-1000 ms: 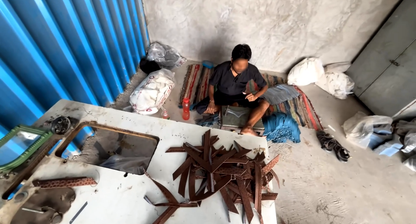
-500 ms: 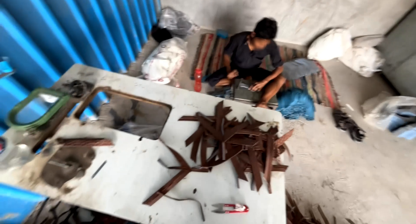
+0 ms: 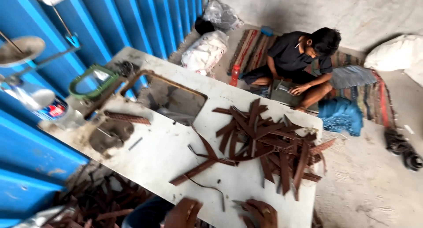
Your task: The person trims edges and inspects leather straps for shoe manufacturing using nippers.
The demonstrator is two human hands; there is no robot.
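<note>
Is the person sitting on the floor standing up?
No, the person sits cross-legged on a striped mat on the floor, beyond the white table.

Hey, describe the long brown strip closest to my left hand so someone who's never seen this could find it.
Start at the white table, near the left hand. The long brown strip lies flat, angled toward the pile of brown strips. It lies out from the heap, not buried in it.
</note>
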